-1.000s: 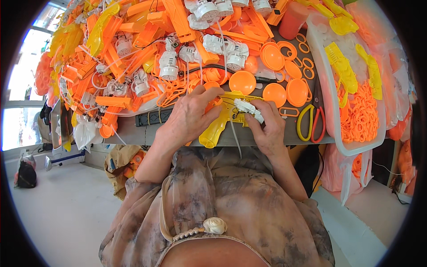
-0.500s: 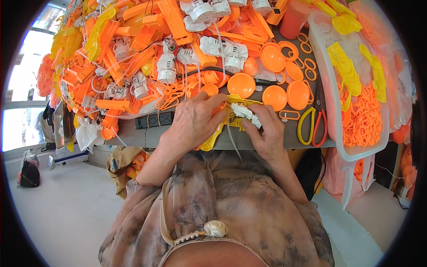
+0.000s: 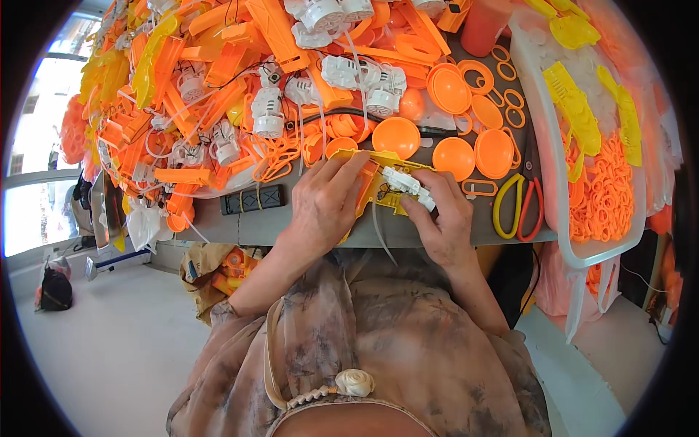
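Observation:
At the table's front edge, both of my hands are closed on a yellow plastic shell (image 3: 391,201). My left hand (image 3: 320,202) grips its left end, fingers over an orange piece (image 3: 368,185) lying in the shell. My right hand (image 3: 445,218) pinches a white plastic gear housing (image 3: 408,185) against the shell's right part, thumb on the near side and fingers beyond. Thin dark wires show beside the housing. A thin clear tube (image 3: 377,231) hangs from the shell toward my lap. My left palm hides the shell's left end.
A tall heap of orange parts (image 3: 231,65) and white motor housings (image 3: 267,113) fills the back left. Orange round caps (image 3: 452,159), yellow-and-red-handled scissors (image 3: 518,207) and a clear bin (image 3: 561,226) of orange links stand right. A dark box (image 3: 252,199) lies left of my hands.
My left hand has shifted slightly right along the shell, and more of the orange piece shows inside it. My right hand still holds the white housing. The whole view has shifted a little.

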Motion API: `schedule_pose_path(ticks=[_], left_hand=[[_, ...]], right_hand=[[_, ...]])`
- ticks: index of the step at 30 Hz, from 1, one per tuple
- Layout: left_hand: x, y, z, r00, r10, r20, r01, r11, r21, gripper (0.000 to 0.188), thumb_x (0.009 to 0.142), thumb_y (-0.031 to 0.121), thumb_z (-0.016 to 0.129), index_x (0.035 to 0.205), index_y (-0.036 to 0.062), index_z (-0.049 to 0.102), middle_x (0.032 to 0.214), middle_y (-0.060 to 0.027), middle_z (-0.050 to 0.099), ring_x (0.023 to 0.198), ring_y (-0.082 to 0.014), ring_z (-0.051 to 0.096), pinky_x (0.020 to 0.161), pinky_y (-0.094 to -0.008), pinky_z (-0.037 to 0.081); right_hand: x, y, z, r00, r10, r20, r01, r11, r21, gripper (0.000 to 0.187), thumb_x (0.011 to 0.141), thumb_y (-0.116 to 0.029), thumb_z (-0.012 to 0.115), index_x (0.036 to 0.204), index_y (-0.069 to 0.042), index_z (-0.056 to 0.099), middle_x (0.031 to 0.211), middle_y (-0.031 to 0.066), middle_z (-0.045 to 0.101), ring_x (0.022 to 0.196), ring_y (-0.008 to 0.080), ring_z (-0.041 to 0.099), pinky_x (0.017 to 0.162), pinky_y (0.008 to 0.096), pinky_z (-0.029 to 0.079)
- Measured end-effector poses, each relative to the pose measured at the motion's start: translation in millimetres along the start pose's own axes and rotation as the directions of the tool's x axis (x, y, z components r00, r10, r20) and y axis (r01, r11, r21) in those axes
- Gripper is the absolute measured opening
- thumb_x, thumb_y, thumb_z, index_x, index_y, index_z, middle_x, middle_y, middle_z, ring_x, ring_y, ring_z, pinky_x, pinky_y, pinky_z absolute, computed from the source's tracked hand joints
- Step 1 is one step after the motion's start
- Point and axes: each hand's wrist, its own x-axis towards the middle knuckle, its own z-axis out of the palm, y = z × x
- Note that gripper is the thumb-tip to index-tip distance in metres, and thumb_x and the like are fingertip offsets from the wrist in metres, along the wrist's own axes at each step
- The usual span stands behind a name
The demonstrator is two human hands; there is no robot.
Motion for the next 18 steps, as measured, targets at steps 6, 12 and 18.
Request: schedule_pose_path(ticks=[6,12,18], left_hand=[[-3,1,5,0.986,-0.158,-0.042,0.153,0.982,-0.109,0.031,0.077,0.002,0.065,0.108,0.0025,0.063,0.084,-0.0123,0.065,0.073,-0.0297,0.061,0.067,-0.0382,0.050],[-1,-2,4,0.995,-0.095,-0.040,0.091,0.990,-0.104,0.031,0.076,0.003,0.066,0.107,0.0028,0.064,0.083,-0.0118,0.065,0.072,-0.0287,0.062,0.064,-0.0370,0.049],[-6,-7,10,0.996,0.036,-0.079,-0.038,0.999,-0.021,0.034,0.076,0.004,0.068,0.109,0.0034,0.063,0.083,-0.0105,0.063,0.069,-0.0271,0.060,0.061,-0.0363,0.048]], right_hand=[[2,2,0,1.000,0.006,-0.007,-0.006,1.000,0.001,0.032,0.078,-0.006,0.069,0.108,-0.001,0.059,0.089,0.0118,0.059,0.073,0.0207,0.061,0.064,0.0291,0.047],[3,0,-1,0.999,0.045,0.008,-0.046,0.999,0.024,0.031,0.079,-0.007,0.069,0.108,-0.001,0.059,0.088,0.0116,0.059,0.073,0.0204,0.061,0.065,0.0291,0.047],[1,0,-2,0.999,0.045,0.007,-0.045,0.999,0.019,0.031,0.079,-0.007,0.069,0.107,0.000,0.059,0.088,0.0120,0.059,0.073,0.0205,0.060,0.065,0.0281,0.047]])
